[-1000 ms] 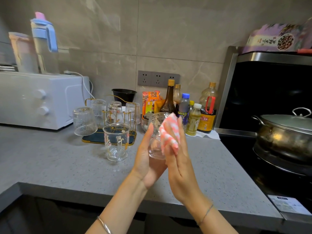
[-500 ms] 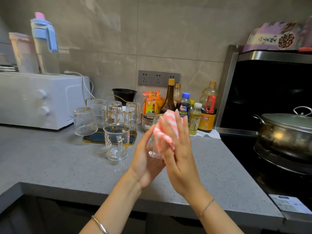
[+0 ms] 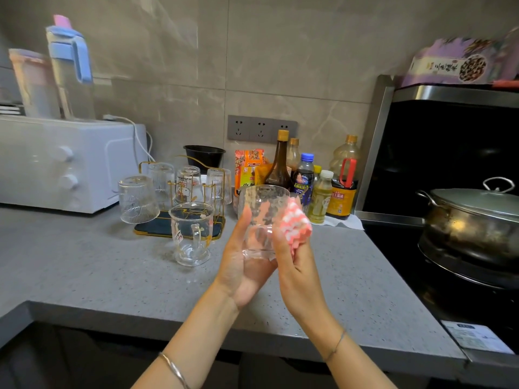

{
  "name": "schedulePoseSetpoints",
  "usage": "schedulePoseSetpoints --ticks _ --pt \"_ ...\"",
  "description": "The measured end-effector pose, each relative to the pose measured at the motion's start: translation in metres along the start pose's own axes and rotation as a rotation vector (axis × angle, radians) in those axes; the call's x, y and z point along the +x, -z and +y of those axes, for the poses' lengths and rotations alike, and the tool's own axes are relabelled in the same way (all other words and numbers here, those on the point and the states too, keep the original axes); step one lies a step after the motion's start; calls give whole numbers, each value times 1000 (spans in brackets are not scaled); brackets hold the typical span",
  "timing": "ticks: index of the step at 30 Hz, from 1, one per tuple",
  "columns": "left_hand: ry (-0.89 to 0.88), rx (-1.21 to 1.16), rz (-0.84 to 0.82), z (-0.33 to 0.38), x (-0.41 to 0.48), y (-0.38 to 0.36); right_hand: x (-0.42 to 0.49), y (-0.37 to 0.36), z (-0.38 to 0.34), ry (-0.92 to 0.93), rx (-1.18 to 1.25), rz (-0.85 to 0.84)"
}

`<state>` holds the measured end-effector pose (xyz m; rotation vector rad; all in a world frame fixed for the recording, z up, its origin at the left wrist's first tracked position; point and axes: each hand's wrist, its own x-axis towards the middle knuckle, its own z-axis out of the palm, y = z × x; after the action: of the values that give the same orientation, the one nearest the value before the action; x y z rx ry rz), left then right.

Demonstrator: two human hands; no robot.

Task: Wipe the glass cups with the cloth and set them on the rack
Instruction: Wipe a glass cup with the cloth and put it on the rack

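Above the counter (image 3: 112, 276), glass cup (image 3: 261, 217) between left hand (image 3: 241, 265) and right hand (image 3: 297, 276).

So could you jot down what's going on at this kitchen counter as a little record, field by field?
Held cup: glass cup, upright, mouth up, above the counter
Left hand: left hand grips the cup's lower part
Right hand: right hand holds the pink-and-white cloth against the cup's right side
Rack: gold wire rack with four inverted cups
Waiting: handled glass mug, upright on the counter in front of the rack
Stage: wiping; held cup not yet on the rack
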<state>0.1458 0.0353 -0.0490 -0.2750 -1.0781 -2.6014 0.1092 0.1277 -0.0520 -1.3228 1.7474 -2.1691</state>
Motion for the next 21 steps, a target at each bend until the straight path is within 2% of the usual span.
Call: schedulePoseSetpoints --ticks 4,7,10,12,16,21 --pt "-4 26 53 7 2 10 -3 17 -10 11 -80 -13" --pt "54 85 133 11 -2 15 15 38 -23 20 -117 80" --pt "144 219 135 10 -9 13 46 59 -36 -29 -132 121" --pt "183 297 114 9 -11 9 59 64 -41 -54 -241 35" --pt "199 352 113 9 -12 7 58 59 -44 -121 -559 -268" --pt "228 430 103 14 -19 10 47 64 -59 -233 -649 -453"
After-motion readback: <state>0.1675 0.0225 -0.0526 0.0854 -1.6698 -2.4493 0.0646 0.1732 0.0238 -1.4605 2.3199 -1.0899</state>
